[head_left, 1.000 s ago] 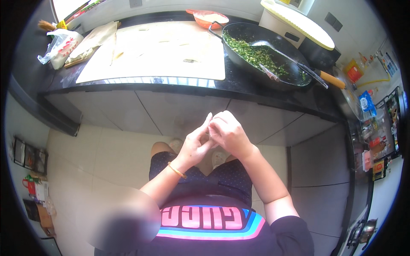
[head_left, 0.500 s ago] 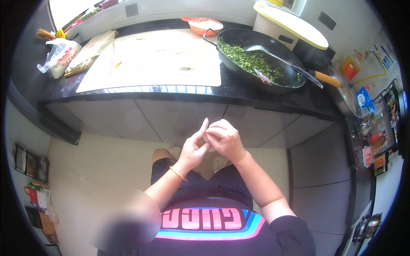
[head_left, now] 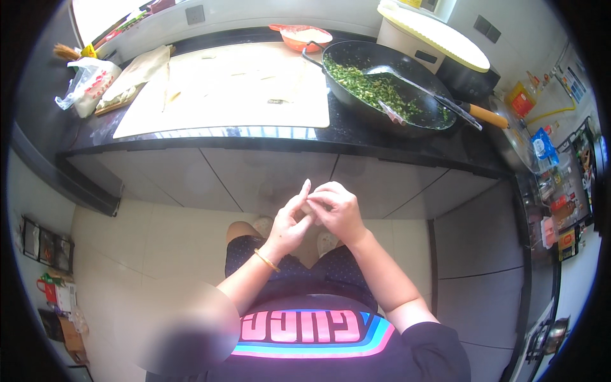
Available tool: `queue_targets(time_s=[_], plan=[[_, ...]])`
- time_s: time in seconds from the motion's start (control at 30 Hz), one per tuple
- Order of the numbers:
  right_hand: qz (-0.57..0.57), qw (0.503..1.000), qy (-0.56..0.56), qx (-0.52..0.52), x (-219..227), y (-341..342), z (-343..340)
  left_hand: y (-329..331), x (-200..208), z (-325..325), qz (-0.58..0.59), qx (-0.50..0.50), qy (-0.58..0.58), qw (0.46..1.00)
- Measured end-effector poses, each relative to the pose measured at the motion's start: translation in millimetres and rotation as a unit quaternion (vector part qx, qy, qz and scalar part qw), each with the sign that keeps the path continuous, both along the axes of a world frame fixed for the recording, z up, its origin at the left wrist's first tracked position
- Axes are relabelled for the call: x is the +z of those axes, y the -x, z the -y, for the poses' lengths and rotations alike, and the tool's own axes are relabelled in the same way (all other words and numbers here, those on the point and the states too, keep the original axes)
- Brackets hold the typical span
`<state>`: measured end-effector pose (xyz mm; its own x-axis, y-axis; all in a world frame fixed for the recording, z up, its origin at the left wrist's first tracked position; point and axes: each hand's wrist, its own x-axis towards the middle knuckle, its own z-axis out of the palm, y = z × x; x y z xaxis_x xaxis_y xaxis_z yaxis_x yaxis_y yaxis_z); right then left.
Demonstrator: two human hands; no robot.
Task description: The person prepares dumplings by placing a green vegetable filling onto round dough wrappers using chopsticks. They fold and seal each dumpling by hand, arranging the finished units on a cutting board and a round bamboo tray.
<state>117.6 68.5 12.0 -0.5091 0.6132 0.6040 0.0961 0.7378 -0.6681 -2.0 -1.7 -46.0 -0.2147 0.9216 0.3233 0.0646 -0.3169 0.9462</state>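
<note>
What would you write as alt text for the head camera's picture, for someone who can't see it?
Someone's left hand and right hand meet near the picture's middle, anything between them hard to make out. Beyond, a dark counter holds a large pale board and, right of it, a black pan of chopped greens.

A glossy black tabletop (head_left: 353,132) carries a large pale board (head_left: 216,89), lying flat and reaching almost to the front edge. Left of the board lies a pale cloth (head_left: 139,71) over a wooden slab (head_left: 119,107), with a white plastic bag (head_left: 92,87) farther left; an orange bowl (head_left: 300,46) stands by the board's right rear corner. Right of the board sits a wide black wok (head_left: 398,57).
</note>
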Motion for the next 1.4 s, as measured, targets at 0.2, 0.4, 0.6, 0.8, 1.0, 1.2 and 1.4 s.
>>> queue_targets(time_s=[0.2,0.4,0.6,0.8,1.0,1.2,1.4], plan=[[0.017,1.0,-0.004,-0.022,-3,-7,-4,1,5,1,-0.02,-0.03,0.014,0.999],[-0.012,0.998,-0.057,-0.029,-15,-3,0,-6,3,0,-0.006,0.002,0.0,1.0],[0.008,0.999,0.03,-0.03,-9,-8,-2,-3,5,0,0.005,-0.01,-0.017,1.0],[-0.025,0.998,-0.05,-0.025,-14,-1,-1,-10,11,4,0.078,-0.009,0.016,0.997],[0.035,0.999,0.015,-0.016,-4,-9,-3,0,0,0,0.013,-0.028,-0.001,1.0],[0.002,1.0,-0.002,-0.018,-12,-4,2,-6,2,1,0.003,0.004,-0.006,1.0],[0.072,0.992,0.107,-0.01,0,-13,0,-1,3,2,-0.006,-0.008,-0.001,1.0]])
